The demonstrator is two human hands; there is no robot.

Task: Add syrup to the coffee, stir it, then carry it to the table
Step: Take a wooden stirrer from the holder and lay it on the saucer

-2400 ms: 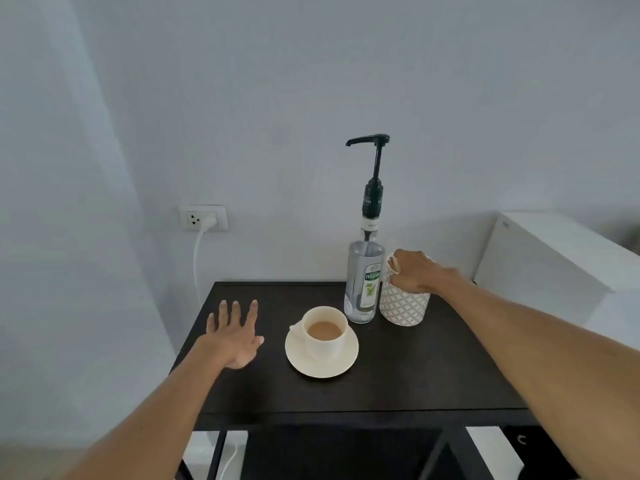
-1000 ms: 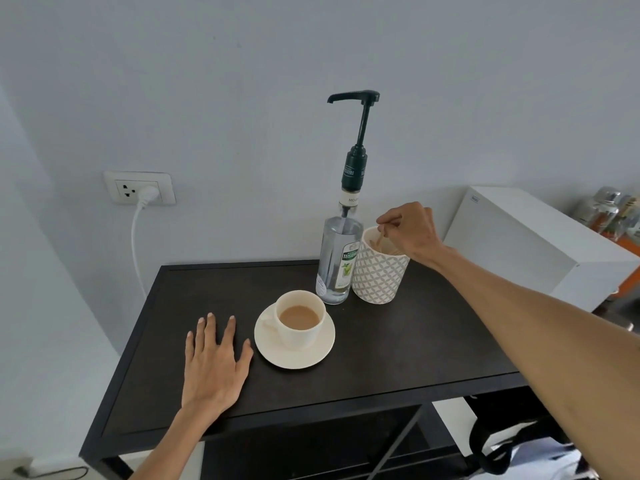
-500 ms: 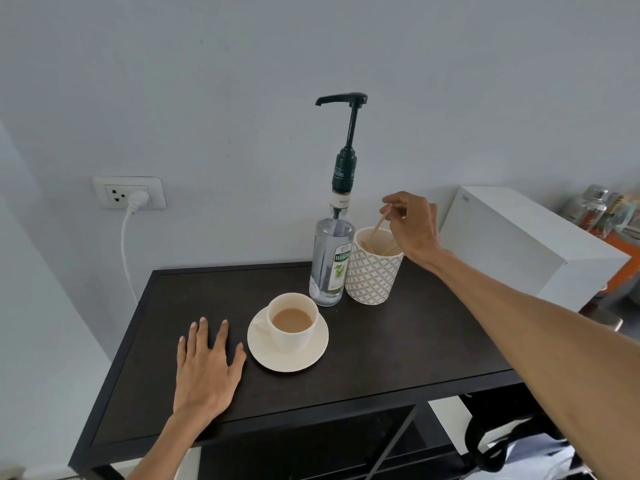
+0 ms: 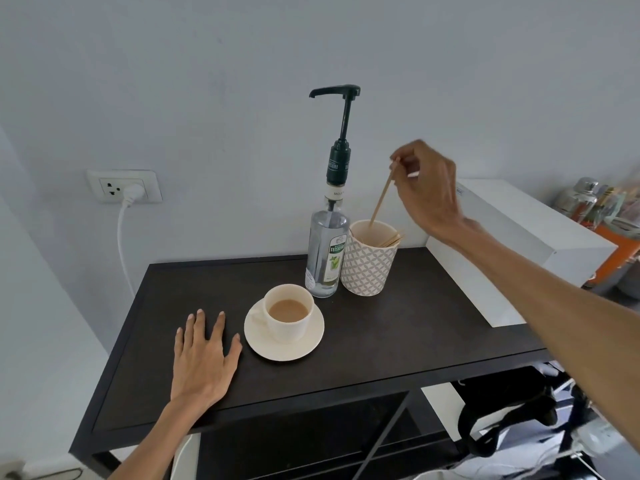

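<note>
A cream cup of milky coffee (image 4: 288, 311) stands on a cream saucer (image 4: 273, 351) on the dark table (image 4: 398, 341). Behind it is a clear syrup bottle (image 4: 327, 258) with a tall dark green pump. Right of the bottle is a patterned paper cup (image 4: 369, 268) with several wooden stir sticks. My right hand (image 4: 427, 190) pinches one wooden stir stick (image 4: 381, 199) by its top end; the stick's lower end is still inside the patterned cup. My left hand (image 4: 204, 362) lies flat on the table, just left of the saucer.
A white box (image 4: 512, 244) sits at the table's right edge. A wall socket (image 4: 124, 186) with a white plug and cord is on the left wall. Jars and bottles (image 4: 602, 206) stand far right. A black bag (image 4: 509, 420) lies below the table.
My right hand has lifted from the patterned cup's rim, drawing one stir stick upward. My left hand stays flat on the table. The view has shifted closer.
</note>
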